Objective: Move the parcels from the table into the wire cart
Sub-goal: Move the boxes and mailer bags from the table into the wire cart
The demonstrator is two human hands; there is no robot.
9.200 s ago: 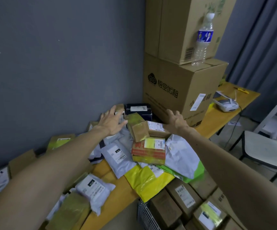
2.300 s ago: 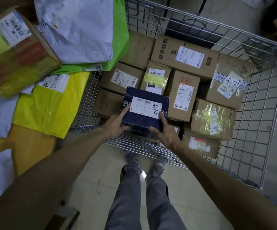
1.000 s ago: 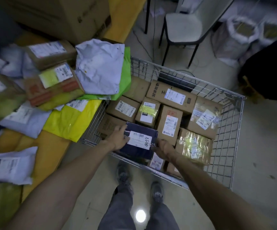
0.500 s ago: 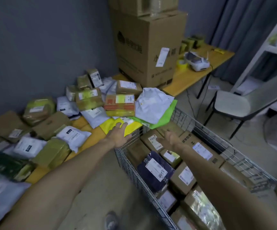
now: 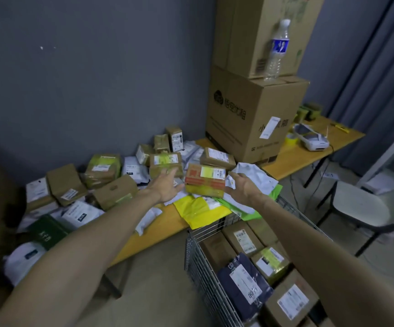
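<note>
Above a yellow table [image 5: 165, 224] set against a grey wall, two bare arms are seen reaching forward. The left hand [image 5: 166, 186] and the right hand [image 5: 243, 187] are held open with fingers spread, one at each side of a red and tan box [image 5: 205, 179] bound in yellowish tape. Nothing is gripped, and whether the fingertips touch the box cannot be told. The box is perched above a yellow mailer [image 5: 198, 212], beside a white mailer [image 5: 255, 177]. More parcels [image 5: 102, 169] are scattered across the table to the left. The wire cart [image 5: 198, 260] is parked against the table's near edge at lower right, packed with cardboard boxes and a dark blue parcel [image 5: 243, 284].
</note>
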